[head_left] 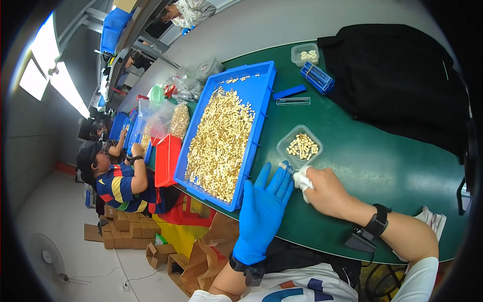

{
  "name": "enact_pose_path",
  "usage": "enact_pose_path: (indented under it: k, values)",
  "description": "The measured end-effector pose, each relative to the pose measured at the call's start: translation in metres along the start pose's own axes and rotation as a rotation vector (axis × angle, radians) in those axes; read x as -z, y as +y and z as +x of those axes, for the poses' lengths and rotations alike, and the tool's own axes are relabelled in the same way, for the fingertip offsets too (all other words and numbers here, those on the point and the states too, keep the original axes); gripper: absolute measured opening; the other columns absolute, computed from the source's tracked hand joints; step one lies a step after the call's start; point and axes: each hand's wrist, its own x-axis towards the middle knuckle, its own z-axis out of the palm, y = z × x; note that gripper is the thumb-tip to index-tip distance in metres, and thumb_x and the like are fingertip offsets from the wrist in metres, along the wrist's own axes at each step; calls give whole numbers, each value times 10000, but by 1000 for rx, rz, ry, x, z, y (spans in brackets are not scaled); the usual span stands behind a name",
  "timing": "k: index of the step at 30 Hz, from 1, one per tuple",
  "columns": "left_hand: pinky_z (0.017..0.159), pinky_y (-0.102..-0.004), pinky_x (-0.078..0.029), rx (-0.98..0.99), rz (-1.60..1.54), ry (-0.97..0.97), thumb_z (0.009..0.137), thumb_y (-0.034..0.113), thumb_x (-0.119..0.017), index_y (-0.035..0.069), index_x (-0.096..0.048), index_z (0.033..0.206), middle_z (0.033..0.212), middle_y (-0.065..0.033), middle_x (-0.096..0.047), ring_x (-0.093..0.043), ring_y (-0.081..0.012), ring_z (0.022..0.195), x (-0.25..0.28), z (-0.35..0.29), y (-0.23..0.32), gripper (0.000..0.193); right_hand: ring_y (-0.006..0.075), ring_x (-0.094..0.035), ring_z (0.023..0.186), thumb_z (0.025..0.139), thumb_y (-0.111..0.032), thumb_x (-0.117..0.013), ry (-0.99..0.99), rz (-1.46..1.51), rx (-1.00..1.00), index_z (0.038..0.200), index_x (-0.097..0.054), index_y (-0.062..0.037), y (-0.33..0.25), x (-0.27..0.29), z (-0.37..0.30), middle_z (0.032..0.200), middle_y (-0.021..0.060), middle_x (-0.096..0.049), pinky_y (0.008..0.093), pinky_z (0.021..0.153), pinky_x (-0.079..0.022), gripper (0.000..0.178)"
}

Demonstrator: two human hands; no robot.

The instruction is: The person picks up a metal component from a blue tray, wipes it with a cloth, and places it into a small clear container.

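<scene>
My left hand (262, 214), in a blue glove, lies palm up with its fingers stretched out at the table's near edge. Bunched white cloth (303, 182) is gripped in my bare right hand (327, 191), close against the gloved fingertips. Something small and pale shows at those fingertips, too small to make out. Just beyond both hands stands a clear plastic tub (314, 135) with small gold-coloured metal pieces (302, 147) in it. To the left, a large blue tray (265, 95) carries a broad heap of similar gold-coloured pieces (221, 141).
On the green table (362, 151) lie blue plastic holders (318, 79), a small tub of round pale pieces (305, 54) and a black garment (397, 80). A red bin (167, 160) adjoins the tray. Another person (123, 181) works at the left; cardboard boxes (128, 224) stand on the floor.
</scene>
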Motion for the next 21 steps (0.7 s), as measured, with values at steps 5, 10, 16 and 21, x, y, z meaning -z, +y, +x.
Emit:
enact_pose_path:
  k: [5,10,16,21]
  values:
    - [1019,-419,-291,-87,152,44,934,326,-391,-2,-233,1344,1370,-227,-274,-329,-309,1250,-3,0,7,548,151,-558,518,838,-94,-487,-80,187,-200,773,-559,16,-12,7,2,601,94,-584,283,496,-424,147]
    - [853,-337,-438,-110,680,103,888,154,-502,-22,-471,1192,1135,-170,-524,-539,-233,1008,20,15,16,352,107,-522,537,876,-161,-495,-240,525,-215,768,-565,10,-9,0,0,609,66,-579,269,504,-409,214]
    - [706,-262,-479,-112,815,210,845,96,-572,-20,-604,1000,890,-101,-613,-595,-155,767,18,25,29,197,112,-536,559,850,-198,-574,-147,326,-151,789,-590,-4,-7,-1,-2,621,57,-585,270,524,-425,204]
    - [721,-266,-460,-241,1154,222,842,119,-580,-12,-601,978,929,-87,-609,-581,-155,811,3,52,40,190,285,-603,572,798,-229,-629,-134,37,122,783,-605,7,-10,-7,-12,644,142,-609,352,533,-456,237]
